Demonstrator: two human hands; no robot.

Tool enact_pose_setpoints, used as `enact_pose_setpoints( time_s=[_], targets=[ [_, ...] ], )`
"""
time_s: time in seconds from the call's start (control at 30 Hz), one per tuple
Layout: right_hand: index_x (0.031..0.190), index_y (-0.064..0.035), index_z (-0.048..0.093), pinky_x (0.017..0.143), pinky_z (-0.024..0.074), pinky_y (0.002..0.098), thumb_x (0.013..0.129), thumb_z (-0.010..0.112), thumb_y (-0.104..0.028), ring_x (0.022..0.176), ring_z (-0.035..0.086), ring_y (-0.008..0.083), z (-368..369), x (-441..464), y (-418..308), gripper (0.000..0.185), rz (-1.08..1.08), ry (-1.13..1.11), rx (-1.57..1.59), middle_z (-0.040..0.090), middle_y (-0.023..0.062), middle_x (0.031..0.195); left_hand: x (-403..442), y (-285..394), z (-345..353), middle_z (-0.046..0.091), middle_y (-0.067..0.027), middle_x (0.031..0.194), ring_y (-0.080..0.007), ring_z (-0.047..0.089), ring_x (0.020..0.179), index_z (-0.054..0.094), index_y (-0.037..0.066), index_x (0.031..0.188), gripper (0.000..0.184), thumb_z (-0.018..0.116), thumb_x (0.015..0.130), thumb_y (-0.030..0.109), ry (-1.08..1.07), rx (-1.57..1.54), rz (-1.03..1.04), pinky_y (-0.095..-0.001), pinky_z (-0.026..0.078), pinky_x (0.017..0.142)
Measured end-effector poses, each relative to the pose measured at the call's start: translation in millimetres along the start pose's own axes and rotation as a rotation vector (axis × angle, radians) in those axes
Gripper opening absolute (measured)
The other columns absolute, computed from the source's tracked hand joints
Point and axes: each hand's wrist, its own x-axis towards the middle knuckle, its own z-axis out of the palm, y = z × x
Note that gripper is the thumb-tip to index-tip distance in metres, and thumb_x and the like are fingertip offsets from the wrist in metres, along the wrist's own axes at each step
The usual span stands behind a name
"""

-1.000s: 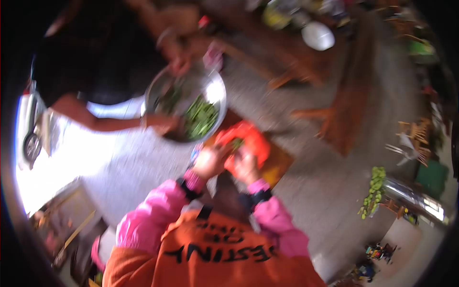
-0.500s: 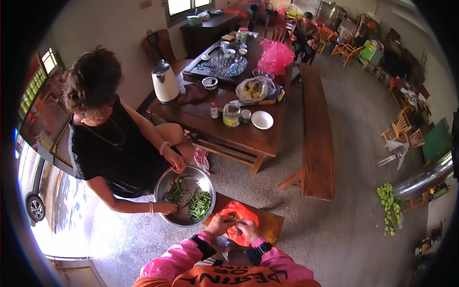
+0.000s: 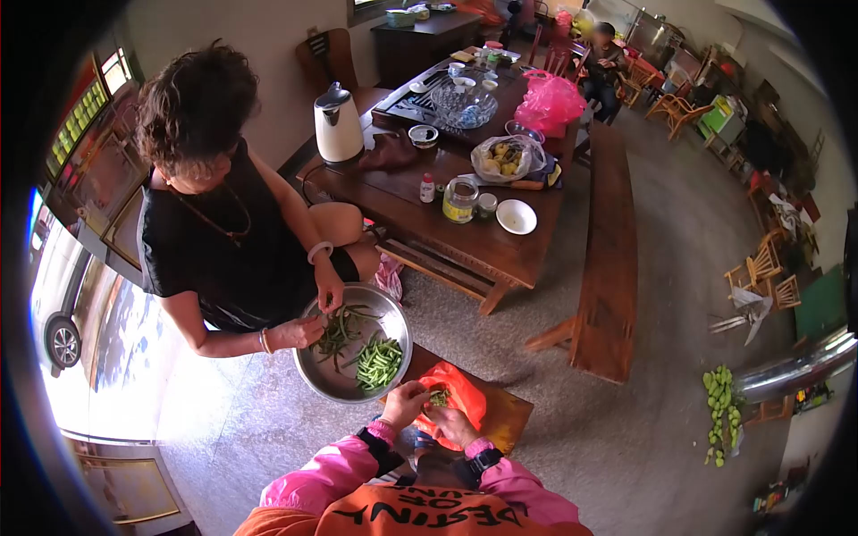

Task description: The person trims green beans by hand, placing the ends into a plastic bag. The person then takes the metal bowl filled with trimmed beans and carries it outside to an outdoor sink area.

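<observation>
My left hand [image 3: 405,404] has its fingers closed in a pinch over the near-left side of a red plastic bag [image 3: 469,393]. Close beside it my right hand [image 3: 454,425] is also closed, fingertips almost meeting the left ones. Whatever lies between the fingers is too small to make out. Greenish bean scraps [image 3: 438,397] show inside the bag, which rests on a low wooden stool [image 3: 509,415]. Left of my hands stands a steel bowl [image 3: 400,323] with a pile of snapped green beans [image 3: 379,363] and some longer beans [image 3: 338,335].
A co-worker [image 3: 210,219] sits at the left, both hands over the bowl. Ahead stand a wooden table [image 3: 429,237] with a kettle [image 3: 339,125], jars and bags, and a long bench [image 3: 608,268]. Green gourd-like produce [image 3: 720,406] lies on the floor at right.
The view has shifted, so the room sits further right. My hands have moved slightly apart and left over the bag. The co-worker's hands have come together above the longer beans.
</observation>
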Motion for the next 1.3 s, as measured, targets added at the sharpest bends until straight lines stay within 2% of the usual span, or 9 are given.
enact_pose_setpoints(
  time_s=[0.17, 0.37, 0.5, 0.57, 0.6, 0.9, 1.07, 1.17, 1.3],
  targets=[
    [0.100, -0.0027, 0.061, 0.047, 0.0406, 0.0224, 0.086, 0.057, -0.023, 0.049, 0.054, 0.0093, 7, -3, 8, 0.025, 0.014, -0.003, 0.005, 0.058, 0.0024, 0.068, -2, -19, 3, 0.057, -0.0013, 0.067, -0.0073, 0.052, 0.056, 0.058, 0.001, 0.083, 0.012, 0.064, 0.078, 0.010, 0.021, -0.364, -0.242, -0.0224, 0.042, 0.049],
    [0.091, -0.0020, 0.063, 0.048, 0.0411, 0.0247, 0.085, 0.057, -0.023, 0.049, 0.055, 0.0099, 13, -15, -15, 0.022, 0.053, 0.059, -0.167, 0.057, 0.0042, 0.059, -11, -40, 3, 0.057, -0.0036, 0.067, -0.0097, 0.053, 0.054, 0.058, 0.004, 0.092, 0.015, 0.063, 0.079, 0.009, 0.055, -0.277, -0.273, -0.0243, 0.041, 0.044],
    [0.085, -0.0025, 0.065, 0.054, 0.0454, 0.0282, 0.082, 0.061, -0.024, 0.056, 0.059, 0.0142, 10, -15, -9, 0.022, -0.163, 0.132, -0.541, 0.061, 0.0088, 0.063, -22, -23, -3, 0.062, -0.0087, 0.088, -0.0231, 0.061, 0.081, 0.060, 0.015, 0.105, 0.034, 0.064, 0.071, 0.010, 0.080, 0.369, 0.188, -0.0334, 0.048, 0.064],
    [0.086, -0.0035, 0.066, 0.058, 0.0470, 0.0297, 0.080, 0.062, -0.023, 0.062, 0.062, 0.0165, 5, -10, 3, 0.021, -0.094, 0.145, -0.550, 0.063, 0.0104, 0.067, -37, 12, -7, 0.058, -0.0053, 0.109, -0.0256, 0.050, 0.109, 0.061, 0.019, 0.105, 0.036, 0.061, 0.069, 0.017, -0.060, 0.960, 0.592, -0.0469, 0.042, 0.080],
    [0.083, -0.0032, 0.066, 0.054, 0.0460, 0.0301, 0.080, 0.062, -0.023, 0.056, 0.060, 0.0153, 7, -10, 5, 0.021, -0.170, 0.193, -0.576, 0.062, 0.0095, 0.063, -41, 4, -5, 0.051, -0.0039, 0.119, -0.0230, 0.037, 0.122, 0.062, 0.020, 0.103, 0.034, 0.059, 0.068, 0.021, -0.252, 0.936, 0.518, -0.0513, 0.034, 0.087],
    [0.070, -0.0012, 0.062, 0.053, 0.0471, 0.0340, 0.081, 0.060, -0.024, 0.049, 0.059, 0.0207, -2, -7, 15, 0.026, 0.105, 0.013, -0.571, 0.060, 0.0116, 0.057, -36, -23, 5, 0.058, -0.0016, 0.090, -0.0229, 0.048, 0.099, 0.065, 0.014, 0.082, 0.021, 0.059, 0.067, 0.027, -0.287, 1.109, 0.621, -0.0457, 0.038, 0.083],
    [0.063, -0.0036, 0.057, 0.048, 0.0450, 0.0317, 0.081, 0.057, -0.020, 0.047, 0.057, 0.0196, -16, 7, 62, 0.025, -0.186, 0.002, -0.455, 0.057, 0.0097, 0.054, -33, -34, 16, 0.059, -0.0073, 0.081, -0.0256, 0.055, 0.086, 0.066, 0.011, 0.072, 0.018, 0.061, 0.063, 0.026, -0.238, 0.988, 0.470, -0.0388, 0.045, 0.073],
    [0.065, -0.0055, 0.057, 0.046, 0.0418, 0.0256, 0.082, 0.056, -0.016, 0.047, 0.053, 0.0132, -3, -12, 4, 0.020, 0.092, 0.091, 0.068, 0.055, 0.0044, 0.054, -29, -44, 20, 0.062, -0.0077, 0.068, -0.0229, 0.059, 0.063, 0.064, 0.007, 0.066, 0.015, 0.063, 0.067, 0.022, 0.036, 0.570, 0.419, -0.0326, 0.049, 0.057],
    [0.077, -0.0036, 0.060, 0.049, 0.0412, 0.0230, 0.085, 0.054, -0.016, 0.050, 0.051, 0.0098, 7, -6, -6, 0.016, 0.116, 0.159, 0.114, 0.055, 0.0006, 0.060, -18, -57, 18, 0.060, -0.0025, 0.068, -0.0115, 0.056, 0.061, 0.063, 0.004, 0.075, 0.015, 0.065, 0.078, 0.018, 0.165, -0.240, -0.258, -0.0268, 0.045, 0.056]
  ],
)
